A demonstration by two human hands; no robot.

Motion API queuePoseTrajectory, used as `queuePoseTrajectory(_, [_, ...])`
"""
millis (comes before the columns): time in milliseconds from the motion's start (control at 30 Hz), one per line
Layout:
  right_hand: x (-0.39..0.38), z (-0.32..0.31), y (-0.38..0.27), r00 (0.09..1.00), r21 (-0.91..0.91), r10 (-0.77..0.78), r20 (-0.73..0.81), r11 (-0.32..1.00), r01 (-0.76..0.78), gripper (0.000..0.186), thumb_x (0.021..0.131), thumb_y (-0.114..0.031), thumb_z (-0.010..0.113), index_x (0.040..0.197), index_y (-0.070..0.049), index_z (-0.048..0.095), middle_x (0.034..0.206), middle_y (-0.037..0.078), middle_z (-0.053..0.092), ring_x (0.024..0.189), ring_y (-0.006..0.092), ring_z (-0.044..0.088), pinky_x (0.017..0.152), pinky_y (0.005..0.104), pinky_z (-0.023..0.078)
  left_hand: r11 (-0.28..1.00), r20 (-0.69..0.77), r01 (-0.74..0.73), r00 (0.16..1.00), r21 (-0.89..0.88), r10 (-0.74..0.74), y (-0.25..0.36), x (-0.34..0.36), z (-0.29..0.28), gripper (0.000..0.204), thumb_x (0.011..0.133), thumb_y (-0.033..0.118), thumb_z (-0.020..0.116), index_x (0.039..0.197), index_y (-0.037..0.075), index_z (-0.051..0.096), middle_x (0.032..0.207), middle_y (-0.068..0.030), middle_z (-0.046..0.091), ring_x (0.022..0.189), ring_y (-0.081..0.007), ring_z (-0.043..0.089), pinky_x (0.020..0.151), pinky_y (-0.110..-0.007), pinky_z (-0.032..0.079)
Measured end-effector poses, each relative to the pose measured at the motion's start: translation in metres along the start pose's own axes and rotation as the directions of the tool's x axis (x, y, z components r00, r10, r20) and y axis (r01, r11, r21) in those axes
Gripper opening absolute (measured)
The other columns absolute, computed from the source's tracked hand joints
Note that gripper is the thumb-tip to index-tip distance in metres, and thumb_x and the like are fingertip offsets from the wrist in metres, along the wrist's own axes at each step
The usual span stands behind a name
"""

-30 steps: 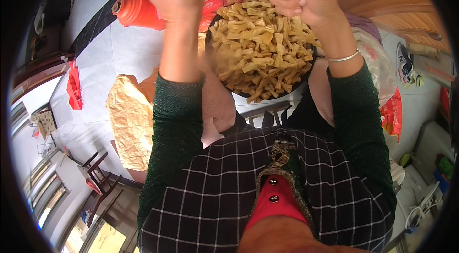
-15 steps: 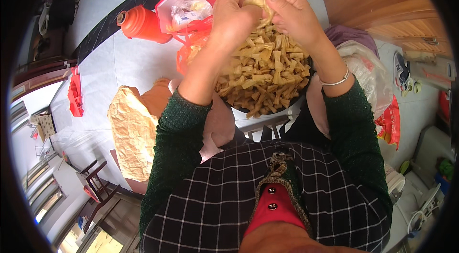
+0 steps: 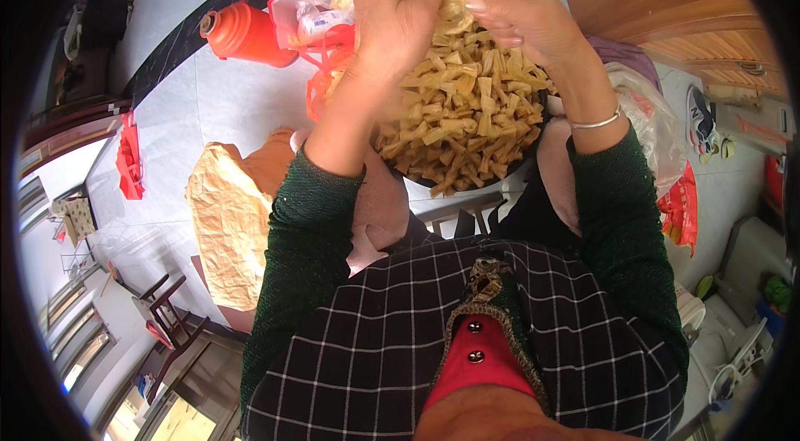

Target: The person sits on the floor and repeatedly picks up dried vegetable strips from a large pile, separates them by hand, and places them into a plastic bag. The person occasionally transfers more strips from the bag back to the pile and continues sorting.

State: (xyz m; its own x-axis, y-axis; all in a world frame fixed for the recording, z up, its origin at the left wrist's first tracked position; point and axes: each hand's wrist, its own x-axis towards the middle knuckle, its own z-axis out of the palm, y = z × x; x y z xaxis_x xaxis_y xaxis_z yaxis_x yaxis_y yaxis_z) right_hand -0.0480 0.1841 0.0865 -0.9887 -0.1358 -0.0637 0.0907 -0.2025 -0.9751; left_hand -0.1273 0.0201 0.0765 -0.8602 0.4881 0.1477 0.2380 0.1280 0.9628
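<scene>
A pale, thin, pliable strip that looks like tofu skin (image 3: pixel 451 9) is bent into a loop between my hands, over the far side of the heap. My left hand (image 3: pixel 395 20) pinches it from the left with thumb and curled fingers. From the other side my right hand (image 3: pixel 523 14) holds it between thumb and forefinger, the other fingers loosely bent. Below lies a large heap of tan tofu skin knots (image 3: pixel 467 112), many with flared ends, in a dark-rimmed round container (image 3: pixel 492 185) between my knees.
An orange-red flask (image 3: pixel 248 36) and a red-and-white bag (image 3: pixel 315 12) with plastic packets stand at the left. Crumpled brown paper (image 3: pixel 225 224) lies nearer on that side. Right of the heap are a clear plastic bag (image 3: pixel 646 112), a shoe (image 3: pixel 702 122) and a wooden cabinet (image 3: pixel 667 3).
The strip was crossed over with a fanned end standing up; now it forms a rounded loop. My fingers have shifted along it, and my right hand has turned slightly.
</scene>
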Motion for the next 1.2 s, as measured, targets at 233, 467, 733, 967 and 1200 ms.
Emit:
queuePoseTrajectory(233, [0.001, -0.017, 0.016, 0.999, 0.309, -0.021, -0.049, 0.951, 0.035, 0.027, 0.094, -0.017, 0.058, 0.117, -0.003, 0.059, 0.062, -0.01, 0.041, 0.049, -0.0025, 0.032, 0.042, 0.0138, 0.027, 0.974, 0.006, -0.202, 0.979, 0.105, 0.203, -0.011, 0.004, -0.007, 0.015, 0.076, 0.012, 0.073, 0.084, 0.002, 0.066, 0.062, -0.0062, 0.063, 0.057, -0.0092, 0.058, 0.055, -0.026, 0.046])
queuePoseTrajectory(467, [0.001, -0.007, 0.015, 0.993, 0.036, -0.089, -0.084, 0.995, 0.092, 0.031, 0.094, -0.02, 0.057, 0.12, -0.002, 0.057, 0.065, -0.009, 0.042, 0.05, -0.0025, 0.031, 0.044, 0.0142, 0.025, 0.998, 0.412, -0.019, 0.91, -0.064, 0.044, -0.012, 0.012, -0.023, 0.014, 0.085, 0.015, 0.07, 0.083, 0.001, 0.067, 0.061, 0.0016, 0.057, 0.051, -0.0069, 0.049, 0.045, -0.023, 0.036])
queuePoseTrajectory(733, [-0.01, -0.028, -0.011, 0.976, -0.29, -0.214, 0.032, 0.933, 0.214, 0.02, 0.093, -0.017, 0.059, 0.104, -0.001, 0.064, 0.064, -0.007, 0.045, 0.05, -0.0007, 0.033, 0.044, 0.0162, 0.026, 0.587, 0.527, 0.383, 0.845, -0.713, 0.089, -0.006, 0.009, -0.047, 0.016, 0.086, 0.01, 0.064, 0.071, 0.004, 0.063, 0.057, 0.0031, 0.046, 0.046, -0.0038, 0.035, 0.042, -0.019, 0.028])
queuePoseTrajectory(967, [-0.005, -0.013, 0.001, 0.991, -0.205, -0.099, -0.088, 0.976, 0.079, 0.016, 0.092, -0.017, 0.059, 0.085, -0.003, 0.065, 0.061, -0.006, 0.049, 0.048, 0.0, 0.037, 0.043, 0.0164, 0.031, 0.947, 0.458, 0.112, 0.888, -0.3, 0.04, 0.0, 0.006, -0.041, 0.024, 0.086, 0.012, 0.065, 0.063, 0.006, 0.059, 0.053, 0.0056, 0.045, 0.046, -0.0018, 0.035, 0.042, -0.02, 0.025])
queuePoseTrajectory(1200, [-0.015, -0.029, -0.005, 0.986, -0.26, -0.138, -0.099, 0.96, 0.108, 0.018, 0.092, -0.017, 0.06, 0.08, -0.003, 0.061, 0.06, -0.008, 0.043, 0.049, 0.0005, 0.031, 0.047, 0.0176, 0.026, 0.884, 0.551, 0.181, 0.829, -0.431, 0.099, -0.003, 0.005, -0.045, 0.026, 0.087, 0.017, 0.066, 0.064, 0.005, 0.06, 0.052, 0.006, 0.046, 0.045, -0.0018, 0.037, 0.042, -0.02, 0.027])
